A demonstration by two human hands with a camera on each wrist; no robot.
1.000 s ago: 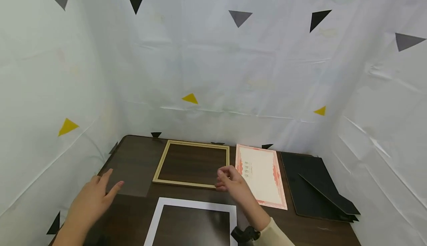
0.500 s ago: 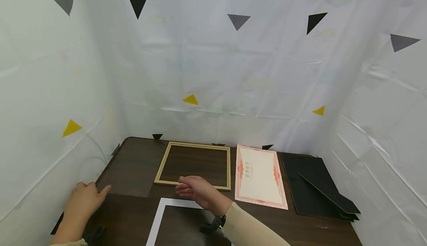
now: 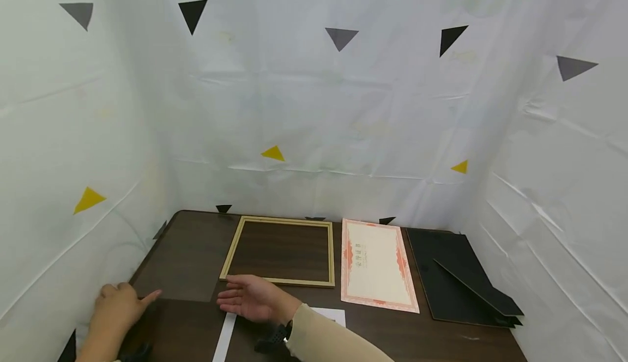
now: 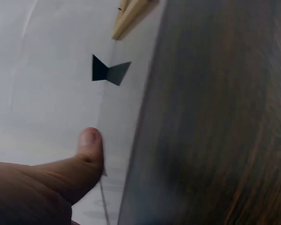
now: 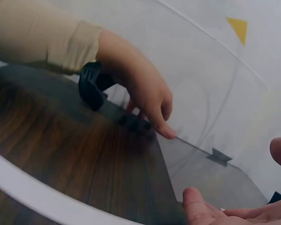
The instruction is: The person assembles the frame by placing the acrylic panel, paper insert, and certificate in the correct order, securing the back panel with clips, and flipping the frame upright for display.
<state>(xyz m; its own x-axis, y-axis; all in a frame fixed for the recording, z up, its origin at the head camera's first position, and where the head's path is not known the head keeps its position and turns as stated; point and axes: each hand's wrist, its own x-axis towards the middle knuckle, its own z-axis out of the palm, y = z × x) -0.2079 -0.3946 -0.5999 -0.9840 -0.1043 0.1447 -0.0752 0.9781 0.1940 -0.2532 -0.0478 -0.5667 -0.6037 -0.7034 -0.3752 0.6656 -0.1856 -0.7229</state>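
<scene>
A clear sheet (image 3: 179,261) lies flat on the dark wooden table's left part. My left hand (image 3: 115,307) is at its near left corner by the table edge, knuckles up and fingers bent downward. In the left wrist view the left thumb (image 4: 89,145) stretches out straight. My right hand (image 3: 255,299) hovers at the sheet's near right corner, fingers loosely extended and palm turned sideways, with nothing in it. It overlaps the near left corner of a gold picture frame (image 3: 331,253). Beneath my right forearm lies a white rectangular border (image 3: 225,337), partly hidden.
A cream certificate with a red border (image 3: 378,266) lies right of the gold frame. Black boards (image 3: 436,291) lie at the far right, one with a raised flap. White sheeting (image 3: 314,106) with printed triangles encloses the table's back and sides.
My right hand has swept left from over the gold frame's right side to the clear sheet's near right corner. My left hand has lowered toward the sheet's near left corner, its fingers bending down.
</scene>
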